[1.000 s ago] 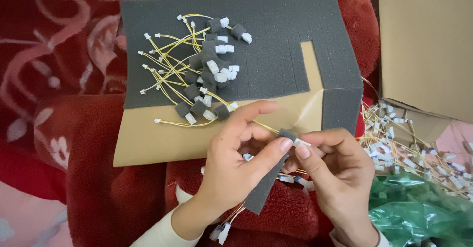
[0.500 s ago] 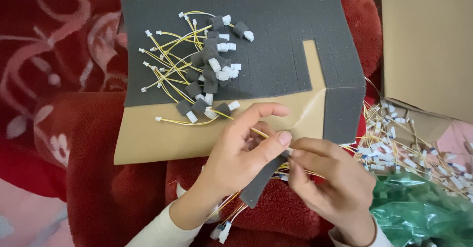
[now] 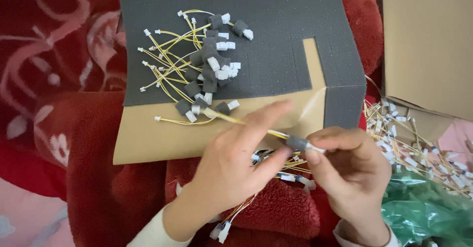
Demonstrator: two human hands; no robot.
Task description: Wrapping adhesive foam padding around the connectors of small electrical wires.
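My left hand (image 3: 231,168) and my right hand (image 3: 352,170) meet over my lap. Between their fingertips is a small grey foam cube (image 3: 297,142) sitting around the end of a thin yellow wire (image 3: 246,123). The right thumb and fingers pinch the cube and the white connector tip. The left thumb presses the cube's other side, and the left fingers lie along the wire. Beyond the hands, a grey foam sheet (image 3: 281,45) on a tan backing (image 3: 162,141) carries a pile of yellow wires with foam-capped connectors (image 3: 209,67).
Loose yellow wires with white connectors (image 3: 414,138) lie heaped at the right beside a green plastic bag (image 3: 423,212). A cardboard box wall (image 3: 428,40) stands at the upper right. More wires (image 3: 276,173) lie on the red blanket (image 3: 98,188) under my hands.
The dark foam strip that hung from my hands is gone from view; only a small cube stays on the wire end. My left fingers have straightened along the wire.
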